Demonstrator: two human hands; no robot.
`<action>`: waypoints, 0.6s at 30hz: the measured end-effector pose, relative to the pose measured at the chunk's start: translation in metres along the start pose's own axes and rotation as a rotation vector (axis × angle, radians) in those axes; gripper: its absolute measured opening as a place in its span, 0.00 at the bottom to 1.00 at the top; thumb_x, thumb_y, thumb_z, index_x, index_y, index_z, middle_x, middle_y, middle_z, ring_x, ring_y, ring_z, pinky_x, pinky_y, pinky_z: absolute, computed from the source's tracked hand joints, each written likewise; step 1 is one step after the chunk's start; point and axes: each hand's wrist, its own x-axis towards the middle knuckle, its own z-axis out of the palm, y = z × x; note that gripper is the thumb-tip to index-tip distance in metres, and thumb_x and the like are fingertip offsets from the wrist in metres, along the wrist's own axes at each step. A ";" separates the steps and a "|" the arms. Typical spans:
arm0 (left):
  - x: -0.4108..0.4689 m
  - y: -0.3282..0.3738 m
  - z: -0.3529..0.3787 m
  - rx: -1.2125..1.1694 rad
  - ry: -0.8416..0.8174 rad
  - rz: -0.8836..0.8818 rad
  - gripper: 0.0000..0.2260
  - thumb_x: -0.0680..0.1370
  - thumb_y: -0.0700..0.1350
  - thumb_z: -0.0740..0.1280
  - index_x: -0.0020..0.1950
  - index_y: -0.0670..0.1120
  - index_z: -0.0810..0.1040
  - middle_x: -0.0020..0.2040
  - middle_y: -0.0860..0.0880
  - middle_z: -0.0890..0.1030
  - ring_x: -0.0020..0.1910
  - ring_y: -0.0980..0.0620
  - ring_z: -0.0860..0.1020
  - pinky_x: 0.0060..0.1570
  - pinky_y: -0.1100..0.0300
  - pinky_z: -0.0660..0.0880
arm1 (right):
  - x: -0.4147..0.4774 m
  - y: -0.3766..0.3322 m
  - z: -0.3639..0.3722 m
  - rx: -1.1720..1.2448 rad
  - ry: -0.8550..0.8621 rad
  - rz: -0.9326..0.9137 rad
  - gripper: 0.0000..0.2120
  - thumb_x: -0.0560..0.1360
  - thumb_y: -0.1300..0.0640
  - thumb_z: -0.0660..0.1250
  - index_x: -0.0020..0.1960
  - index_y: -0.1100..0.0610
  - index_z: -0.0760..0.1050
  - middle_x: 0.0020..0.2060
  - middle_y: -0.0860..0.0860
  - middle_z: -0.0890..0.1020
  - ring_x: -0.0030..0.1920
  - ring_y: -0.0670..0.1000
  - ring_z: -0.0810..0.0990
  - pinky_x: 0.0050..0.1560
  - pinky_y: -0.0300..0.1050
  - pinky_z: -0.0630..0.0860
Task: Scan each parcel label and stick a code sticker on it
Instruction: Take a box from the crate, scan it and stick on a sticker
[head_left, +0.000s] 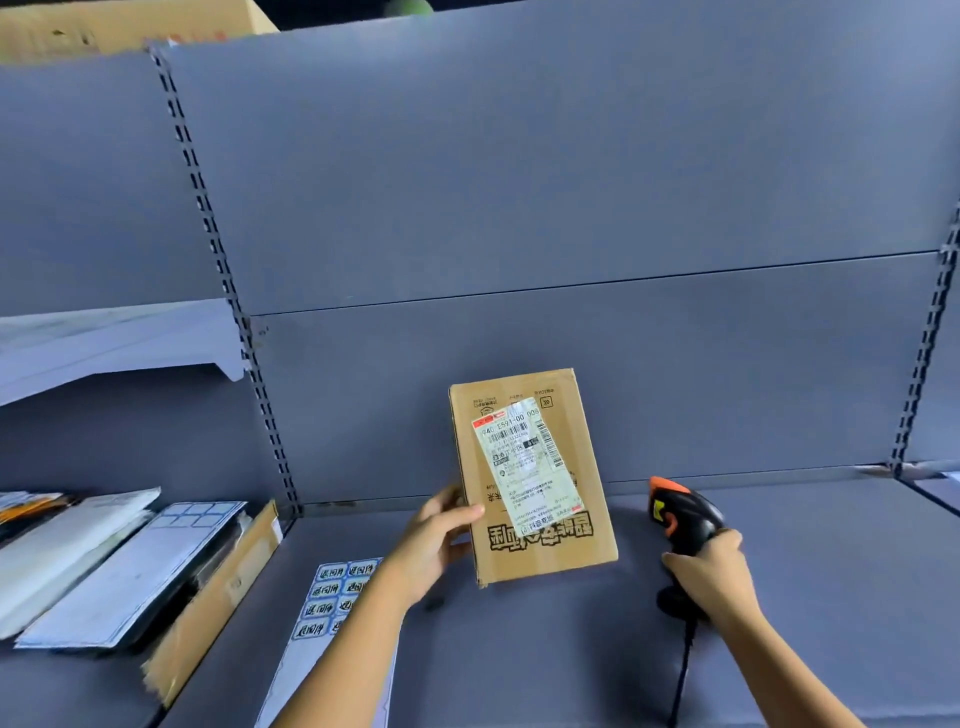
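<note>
The left hand (436, 540) pinches the parcel (550, 558) by its left long edge, thumb laid across the front face and the fingers hidden behind it. Held by only 1 edge, the box could pivot or slip just as the scan is tried. The parcel stands over the middle of the shelf (805, 597), nearer the back panel than the near edge, with its broad face turned up toward the camera. I cannot tell whether its lower edge rests on the shelf. Its long axis runs from the near side up toward the back panel, the far end leaning a little left, and the bold print on the cardboard reads upside down from here. The label (524, 460) sits askew on that face, its header at the far end. It seems to carry 2 barcodes, so a careless sweep may catch the wrong one, and its pale sheen could glare. The right hand (711, 571) is curled round the handle of the scanner (680, 512), just right of the parcel. Its orange nose points up and left, seemingly not yet at the label, so a trigger pull now would likely miss. The sticker sheet (332, 597) lies under the left forearm, where a sweep of the arm might drag it.
</note>
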 end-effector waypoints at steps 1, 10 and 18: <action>0.003 -0.002 0.000 -0.010 -0.005 -0.006 0.26 0.66 0.43 0.70 0.64 0.45 0.73 0.53 0.45 0.82 0.41 0.53 0.80 0.36 0.61 0.74 | 0.001 0.000 0.000 -0.003 -0.007 -0.004 0.24 0.70 0.61 0.70 0.59 0.66 0.62 0.54 0.64 0.74 0.54 0.64 0.74 0.51 0.53 0.72; 0.020 -0.022 0.004 -0.069 -0.042 -0.052 0.27 0.67 0.41 0.71 0.65 0.47 0.72 0.55 0.44 0.82 0.49 0.48 0.80 0.41 0.58 0.77 | 0.006 0.004 0.002 0.185 0.002 0.014 0.14 0.66 0.65 0.70 0.48 0.66 0.71 0.38 0.59 0.77 0.38 0.58 0.75 0.35 0.45 0.68; 0.021 -0.031 0.005 -0.097 -0.065 -0.057 0.27 0.70 0.37 0.70 0.69 0.46 0.70 0.59 0.42 0.80 0.59 0.42 0.77 0.62 0.45 0.72 | -0.040 -0.030 -0.021 0.796 -0.236 -0.109 0.21 0.70 0.73 0.68 0.58 0.58 0.67 0.41 0.57 0.75 0.31 0.54 0.74 0.33 0.45 0.72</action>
